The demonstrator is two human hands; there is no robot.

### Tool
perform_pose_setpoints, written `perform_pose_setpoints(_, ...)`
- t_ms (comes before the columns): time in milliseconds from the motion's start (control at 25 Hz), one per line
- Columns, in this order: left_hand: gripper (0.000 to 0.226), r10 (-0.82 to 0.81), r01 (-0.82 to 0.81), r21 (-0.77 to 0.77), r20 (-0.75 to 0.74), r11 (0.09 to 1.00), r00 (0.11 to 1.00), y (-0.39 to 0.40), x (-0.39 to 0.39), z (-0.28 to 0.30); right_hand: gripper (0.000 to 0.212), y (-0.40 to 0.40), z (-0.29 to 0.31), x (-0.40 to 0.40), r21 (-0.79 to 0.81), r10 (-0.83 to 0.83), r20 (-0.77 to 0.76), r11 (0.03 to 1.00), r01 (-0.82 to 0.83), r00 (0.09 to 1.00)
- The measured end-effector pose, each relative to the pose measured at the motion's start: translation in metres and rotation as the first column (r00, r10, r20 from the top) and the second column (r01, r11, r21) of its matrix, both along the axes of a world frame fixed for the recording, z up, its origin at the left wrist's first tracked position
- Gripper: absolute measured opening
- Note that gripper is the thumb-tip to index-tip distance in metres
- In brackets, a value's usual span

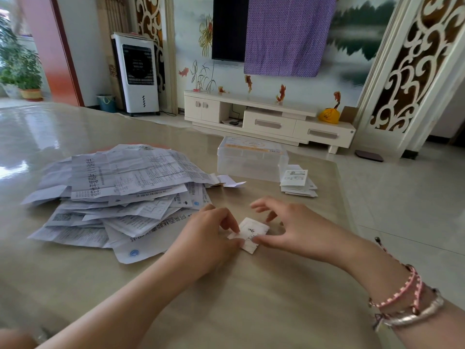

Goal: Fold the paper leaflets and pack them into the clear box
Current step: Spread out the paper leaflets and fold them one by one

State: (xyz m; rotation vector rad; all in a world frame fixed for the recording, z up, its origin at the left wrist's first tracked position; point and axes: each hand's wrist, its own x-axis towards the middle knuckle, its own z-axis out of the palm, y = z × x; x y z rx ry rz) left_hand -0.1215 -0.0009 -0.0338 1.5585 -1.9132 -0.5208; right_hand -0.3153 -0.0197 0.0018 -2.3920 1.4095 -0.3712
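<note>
On glossy beige table [251,311], both hands' grip [208,238] [297,230] pinches folded leaflet [251,233].

air cooler [139,74] | TV [229,27] half under purple cloth [286,34] | yellow bag [329,115] on cabinet [269,119]

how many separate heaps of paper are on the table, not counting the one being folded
2: a big loose pile of unfolded leaflets left of the hands, and a small stack of folded leaflets right of the clear box. Others may be hidden.
</note>
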Motion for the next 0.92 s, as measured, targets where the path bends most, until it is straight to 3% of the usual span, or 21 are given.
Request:
perform_pose_setpoints(160,0.024,0.014,-0.014,0.003,0.024,1.0,1.0,-0.001,0.0,0.0,0.041,-0.009,-0.008,0.013,0.123,-0.222,0.088,0.97,0.21,0.971)
perform_pose_setpoints(320,0.03,0.019,-0.019,0.025,0.019,1.0,1.0,-0.001,-0.001,0.003,0.034,-0.015,-0.002,0.013,0.34,-0.32,0.162,0.906,0.251,0.934)
perform_pose_setpoints(440,0.03,0.011,-0.011,0.022,0.019,1.0,1.0,-0.002,-0.001,0.002,0.021,-0.015,0.005,0.012,0.416,-0.332,0.206,0.881,0.224,0.921)
perform_pose_setpoints(560,0.027,0.022,-0.022,-0.016,-0.006,1.0,1.0,-0.003,-0.001,0.001,0.02,-0.019,0.009,0.009,0.409,-0.349,0.254,0.884,0.227,0.902)
perform_pose_setpoints(760,0.008,0.128,-0.141,-0.127,-0.108,0.982,0.986,-0.021,0.017,0.02,0.018,-0.052,0.004,-0.005,0.278,-0.578,0.43,0.816,0.507,0.694)
perform_pose_setpoints(840,0.007,0.182,-0.185,-0.161,-0.036,0.969,0.983,-0.028,0.031,0.029,0.021,-0.064,-0.002,-0.003,0.282,-0.581,0.475,0.812,0.511,0.661)
perform_pose_setpoints(920,0.013,0.261,-0.239,-0.164,0.129,0.957,0.957,-0.031,0.044,0.035,0.022,-0.075,-0.008,0.004,0.266,-0.559,0.471,0.828,0.494,0.683)
